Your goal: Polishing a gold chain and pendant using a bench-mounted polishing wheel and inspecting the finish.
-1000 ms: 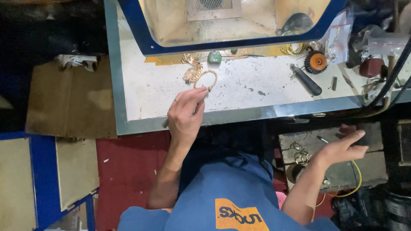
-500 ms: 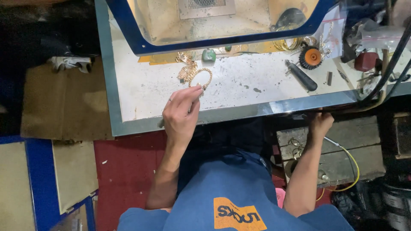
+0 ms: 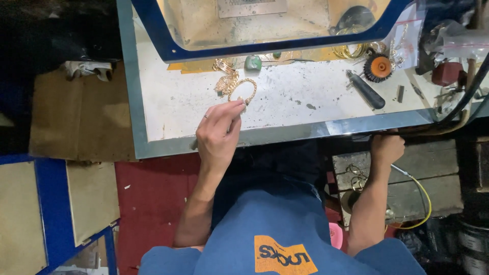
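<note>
1. Since the earlier picture the right hand (image 3: 387, 148) has come up from the low grey box to the front edge of the worn white metal worktable (image 3: 305, 97), while the left hand (image 3: 220, 133) stays almost where it was, at the gold ring-shaped bangle (image 3: 243, 89).

2. The left hand has thumb and forefinger pressed together on the near rim of the bangle, at about 6 o'clock of the ring — the other fingers are curled loosely under the palm.

3. The bangle lies flat on the table, and its open loop extends away from the pinch toward 12 o'clock, so the ring's body is beyond the fingertips and not under them.

4. Just beside the bangle, at its 10 o'clock, there is a small heap of gold ornate jewellery pieces (image 3: 225, 79); they seem to touch the ring, but I cannot tell it surely.

5. A small green rounded lump (image 3: 252, 62) sits at 12 o'clock from the bangle, near the blue-framed tray (image 3: 285, 45).

6. The right hand grips the table's front edge, fingers folded over it — whether something is inside this hand, I cannot tell.

7. The left hand is clearly the nearer one to the bangle; the right hand is well apart, at 4 o'clock from it.

8. A black-handled tool (image 3: 365, 90) and an orange-centred round brush wheel (image 3: 379, 66) lie on the table above the right hand, untouched.
</note>
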